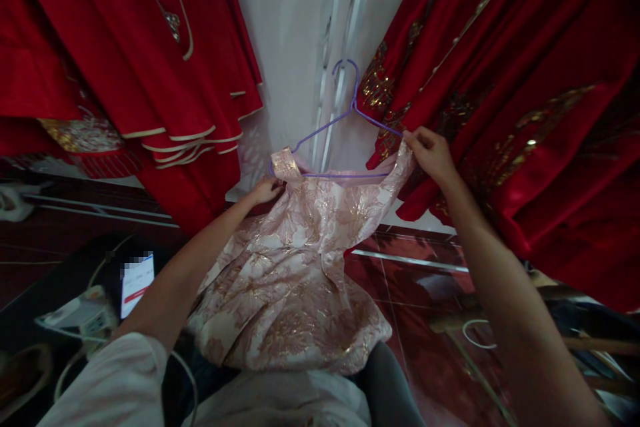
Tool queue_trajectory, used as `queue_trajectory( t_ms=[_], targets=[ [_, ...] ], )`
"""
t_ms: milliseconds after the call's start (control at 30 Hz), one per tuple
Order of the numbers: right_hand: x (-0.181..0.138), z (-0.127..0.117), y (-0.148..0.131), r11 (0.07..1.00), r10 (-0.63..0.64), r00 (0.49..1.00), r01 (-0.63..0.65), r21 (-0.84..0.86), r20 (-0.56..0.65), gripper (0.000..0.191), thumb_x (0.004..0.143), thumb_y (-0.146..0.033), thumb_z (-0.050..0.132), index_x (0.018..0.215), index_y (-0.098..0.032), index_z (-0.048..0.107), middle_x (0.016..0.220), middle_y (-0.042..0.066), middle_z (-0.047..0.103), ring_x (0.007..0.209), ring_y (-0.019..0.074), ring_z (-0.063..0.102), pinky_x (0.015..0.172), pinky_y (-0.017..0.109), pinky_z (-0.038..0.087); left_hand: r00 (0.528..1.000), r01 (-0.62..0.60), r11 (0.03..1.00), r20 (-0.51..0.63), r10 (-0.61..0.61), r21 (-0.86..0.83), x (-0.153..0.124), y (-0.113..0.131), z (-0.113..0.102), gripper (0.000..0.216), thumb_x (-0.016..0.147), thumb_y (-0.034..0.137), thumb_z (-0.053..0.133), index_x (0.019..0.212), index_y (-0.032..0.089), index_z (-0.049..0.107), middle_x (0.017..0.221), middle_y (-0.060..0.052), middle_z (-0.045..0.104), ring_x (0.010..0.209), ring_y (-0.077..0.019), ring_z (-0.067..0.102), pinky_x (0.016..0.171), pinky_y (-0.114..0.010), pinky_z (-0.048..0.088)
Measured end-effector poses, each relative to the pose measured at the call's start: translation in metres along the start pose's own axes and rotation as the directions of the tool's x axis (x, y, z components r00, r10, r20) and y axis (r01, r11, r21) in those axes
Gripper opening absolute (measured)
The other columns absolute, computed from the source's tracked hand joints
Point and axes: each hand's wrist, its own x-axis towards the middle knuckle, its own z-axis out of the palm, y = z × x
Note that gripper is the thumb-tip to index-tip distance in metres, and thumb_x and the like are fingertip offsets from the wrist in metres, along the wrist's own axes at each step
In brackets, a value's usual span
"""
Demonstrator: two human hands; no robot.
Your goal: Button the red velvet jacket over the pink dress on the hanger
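Observation:
A pale pink dress with gold flower patterns hangs from a purple hanger, its skirt spread over my lap. The hanger's hook points up and away from me, and its lower bar crosses the neckline. My right hand pinches the dress's right strap at that end of the hanger. At the left armhole, just below the other strap, my left hand has its fingers curled on the edge of the fabric. Part of the hanger's left end is covered by the strap.
Red garments with gold trim hang on the left, and red sequined ones on the right. A pale wall stands between them. A lit phone is near my left forearm. Wooden bars sit at lower right above the red tiled floor.

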Motion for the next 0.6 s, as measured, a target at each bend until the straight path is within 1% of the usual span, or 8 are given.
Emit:
queue_trajectory(
  t_ms=[100,200,233,300,367,400,467,600],
  targets=[
    [0.001,0.001,0.003,1.0,-0.007,1.0,0.007,0.015,0.002,0.045,0.083,-0.062,0.053,0.062,-0.023,0.048,0.058,-0.003,0.045,0.055,0.0136,0.043,0.055,0.027,0.036,0.993,0.067,0.984,-0.085,-0.082,-0.163,0.001,-0.005,-0.024,0.015,0.074,0.03,0.064,0.078,0.015,0.061,0.072,-0.002,0.067,0.076,-0.0174,0.061,0.076,-0.026,0.048],
    [0.001,0.001,0.003,1.0,-0.003,1.0,0.003,0.016,0.004,0.046,0.082,-0.065,0.053,0.062,-0.023,0.047,0.057,-0.002,0.045,0.056,0.0142,0.043,0.054,0.027,0.036,0.968,0.123,0.905,-0.15,-0.199,-0.408,0.014,0.007,-0.057,0.022,0.077,0.036,0.062,0.07,0.016,0.059,0.061,0.0,0.061,0.061,-0.0144,0.058,0.063,-0.024,0.047],
    [0.0,0.001,0.002,1.0,0.0,1.0,0.0,0.02,0.006,0.046,0.082,-0.065,0.052,0.062,-0.024,0.047,0.057,-0.002,0.045,0.056,0.0144,0.043,0.054,0.027,0.036,0.965,0.144,0.866,-0.128,-0.231,-0.478,0.021,0.016,-0.069,0.024,0.078,0.038,0.06,0.068,0.016,0.059,0.06,-0.001,0.06,0.058,-0.0139,0.057,0.06,-0.024,0.047],
    [-0.001,0.002,0.0,0.999,0.003,1.0,-0.003,0.033,0.006,0.047,0.082,-0.066,0.052,0.062,-0.024,0.047,0.058,-0.002,0.046,0.056,0.0145,0.043,0.054,0.028,0.036,0.966,0.184,0.85,-0.067,-0.248,-0.494,0.035,0.041,-0.091,0.023,0.076,0.037,0.064,0.07,0.015,0.062,0.061,-0.003,0.062,0.055,-0.015,0.057,0.058,-0.026,0.047],
    [-0.003,0.001,-0.003,0.999,0.001,1.0,-0.001,0.041,0.0,0.047,0.082,-0.065,0.052,0.062,-0.024,0.046,0.058,-0.002,0.046,0.055,0.0145,0.043,0.054,0.028,0.036,0.918,0.374,0.797,0.068,-0.39,-0.474,0.048,0.072,-0.109,0.019,0.072,0.031,0.069,0.074,0.013,0.063,0.061,-0.006,0.064,0.058,-0.019,0.06,0.06,-0.031,0.049],
    [-0.004,0.001,-0.004,0.999,0.0,1.0,0.0,0.039,-0.005,0.047,0.082,-0.065,0.052,0.062,-0.024,0.046,0.058,-0.002,0.046,0.055,0.0145,0.043,0.054,0.028,0.036,0.895,0.428,0.774,0.101,-0.434,-0.466,0.053,0.088,-0.115,0.016,0.072,0.027,0.069,0.076,0.013,0.063,0.062,-0.007,0.064,0.06,-0.0205,0.061,0.062,-0.033,0.05],
    [-0.005,-0.001,-0.008,1.0,-0.001,1.0,0.002,0.024,-0.018,0.047,0.083,-0.066,0.052,0.062,-0.024,0.046,0.058,-0.002,0.046,0.056,0.0148,0.044,0.055,0.028,0.036,0.914,0.395,0.791,0.119,-0.387,-0.468,0.06,0.118,-0.122,0.013,0.075,0.019,0.065,0.086,0.012,0.065,0.065,-0.006,0.064,0.063,-0.0199,0.062,0.067,-0.034,0.05],
    [-0.009,-0.006,-0.02,0.998,0.01,0.999,-0.011,-0.055,-0.034,0.047,0.084,-0.066,0.049,0.063,-0.024,0.047,0.058,-0.001,0.048,0.057,0.0155,0.046,0.056,0.029,0.037,0.991,0.083,0.908,-0.066,-0.121,-0.411,0.061,0.153,-0.12,0.041,0.075,0.011,0.058,0.115,0.018,0.059,0.069,-0.001,0.061,0.067,-0.0174,0.062,0.071,-0.033,0.049]
  ],
)
